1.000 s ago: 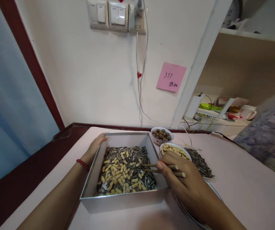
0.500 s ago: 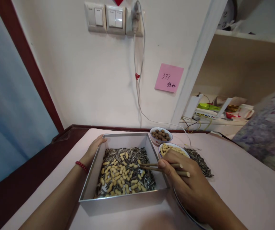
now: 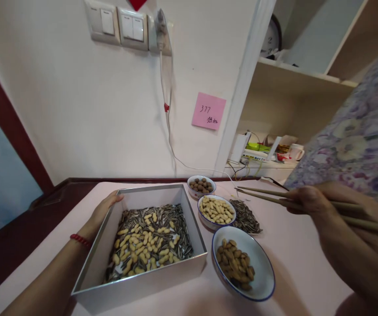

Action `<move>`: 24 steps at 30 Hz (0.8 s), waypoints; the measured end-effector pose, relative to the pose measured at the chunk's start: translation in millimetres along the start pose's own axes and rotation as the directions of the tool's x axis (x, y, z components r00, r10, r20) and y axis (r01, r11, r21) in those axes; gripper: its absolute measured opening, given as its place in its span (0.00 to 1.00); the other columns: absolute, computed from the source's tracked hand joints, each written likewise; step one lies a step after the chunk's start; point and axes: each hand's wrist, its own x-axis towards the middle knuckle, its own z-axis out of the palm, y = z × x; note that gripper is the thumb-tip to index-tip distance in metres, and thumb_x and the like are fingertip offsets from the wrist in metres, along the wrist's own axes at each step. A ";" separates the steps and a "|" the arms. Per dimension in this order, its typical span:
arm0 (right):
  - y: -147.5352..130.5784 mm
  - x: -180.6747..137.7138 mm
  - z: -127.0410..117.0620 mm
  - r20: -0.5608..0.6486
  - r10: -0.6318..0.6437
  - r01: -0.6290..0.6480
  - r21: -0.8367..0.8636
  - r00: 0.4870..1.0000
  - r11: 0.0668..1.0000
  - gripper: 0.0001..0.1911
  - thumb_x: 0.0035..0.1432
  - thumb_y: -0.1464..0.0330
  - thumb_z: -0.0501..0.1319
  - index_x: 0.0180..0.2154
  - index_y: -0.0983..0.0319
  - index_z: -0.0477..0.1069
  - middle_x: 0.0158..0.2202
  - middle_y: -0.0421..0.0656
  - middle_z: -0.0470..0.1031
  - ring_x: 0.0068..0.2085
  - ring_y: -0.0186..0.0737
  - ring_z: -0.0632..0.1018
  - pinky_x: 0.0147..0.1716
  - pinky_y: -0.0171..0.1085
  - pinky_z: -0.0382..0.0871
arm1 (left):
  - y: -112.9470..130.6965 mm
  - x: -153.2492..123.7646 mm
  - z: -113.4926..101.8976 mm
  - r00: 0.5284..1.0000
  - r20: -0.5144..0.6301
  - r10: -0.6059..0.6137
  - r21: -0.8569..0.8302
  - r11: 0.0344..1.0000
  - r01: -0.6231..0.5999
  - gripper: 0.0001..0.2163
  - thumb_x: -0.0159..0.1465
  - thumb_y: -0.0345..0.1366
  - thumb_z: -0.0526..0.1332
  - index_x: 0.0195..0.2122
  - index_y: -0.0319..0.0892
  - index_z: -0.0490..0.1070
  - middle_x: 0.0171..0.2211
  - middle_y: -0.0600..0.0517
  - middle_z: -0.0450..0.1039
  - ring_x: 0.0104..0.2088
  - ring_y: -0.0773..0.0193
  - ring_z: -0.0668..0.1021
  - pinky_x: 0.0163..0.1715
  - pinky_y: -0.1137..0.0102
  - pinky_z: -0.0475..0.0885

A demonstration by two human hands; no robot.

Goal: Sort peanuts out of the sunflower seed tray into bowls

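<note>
Right hand (image 3: 350, 237) cut off at the 4 o'clock edge, wrist out of frame, rear ends of the chopsticks (image 3: 274, 196) blurred near that edge. Left hand (image 3: 101, 210) partly hidden behind the 10 o'clock wall of the metal tray (image 3: 142, 281), fingertips out of sight, forearm cut at the bottom edge. Writing on the pink note (image 3: 208, 116) partly too small to read; clock (image 3: 272, 37) at 1 o'clock half hidden by the white post (image 3: 244, 83).

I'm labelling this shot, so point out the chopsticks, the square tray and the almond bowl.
chopsticks (image 3: 264, 195), head view, bare shafts near tips.
square tray (image 3: 142, 283), head view, near wall.
almond bowl (image 3: 264, 273), head view, bare inner right side.
</note>
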 end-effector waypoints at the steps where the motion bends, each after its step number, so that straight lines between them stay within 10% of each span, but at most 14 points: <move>1: -1.9 1.9 0.0 -0.021 0.018 -0.019 -0.059 1.000 0.998 0.12 0.69 0.58 0.59 0.34 0.54 0.76 0.30 0.40 0.77 0.31 0.43 0.75 0.29 0.42 0.58 | 1.1 -0.8 0.4 1.000 0.000 -0.008 0.001 1.000 0.008 0.20 0.47 0.39 0.72 0.42 0.42 0.74 0.26 0.53 0.79 0.20 0.58 0.77 0.21 0.69 0.72; 7: -26.6 -1.0 12.7 -0.109 0.049 -0.032 0.150 0.993 0.988 0.10 0.69 0.61 0.60 0.36 0.54 0.78 0.36 0.39 0.78 0.37 0.40 0.79 0.36 0.40 0.68 | 5.5 -3.8 3.2 0.999 0.013 -0.035 0.001 0.999 0.035 0.20 0.47 0.40 0.72 0.41 0.41 0.73 0.22 0.53 0.77 0.16 0.59 0.74 0.17 0.69 0.70; 12: -40.7 -9.4 38.8 0.161 -0.075 0.025 0.297 0.984 0.955 0.11 0.72 0.64 0.57 0.37 0.56 0.76 0.35 0.38 0.76 0.37 0.35 0.77 0.34 0.35 0.68 | 5.2 -5.7 6.1 1.000 -0.017 -0.010 -0.002 1.000 0.010 0.19 0.47 0.38 0.71 0.40 0.41 0.73 0.26 0.53 0.78 0.21 0.59 0.77 0.21 0.70 0.72; 18: -49.5 -20.2 84.2 0.560 -0.086 -0.132 0.336 0.824 0.932 0.19 0.74 0.60 0.52 0.30 0.60 0.66 0.31 0.38 0.68 0.33 0.33 0.70 0.34 0.36 0.62 | 3.2 -8.5 7.8 1.000 -0.010 0.019 0.004 1.000 -0.019 0.17 0.49 0.40 0.69 0.39 0.41 0.72 0.27 0.54 0.77 0.22 0.61 0.75 0.22 0.71 0.72; 24: -46.1 -29.3 111.7 0.649 -0.037 -0.213 0.302 0.760 0.929 0.19 0.73 0.59 0.51 0.30 0.59 0.66 0.32 0.39 0.68 0.35 0.37 0.69 0.36 0.39 0.59 | 1.4 -9.2 7.4 0.999 -0.002 0.036 -0.003 0.999 -0.036 0.17 0.50 0.41 0.69 0.40 0.42 0.72 0.26 0.56 0.76 0.22 0.63 0.74 0.22 0.72 0.70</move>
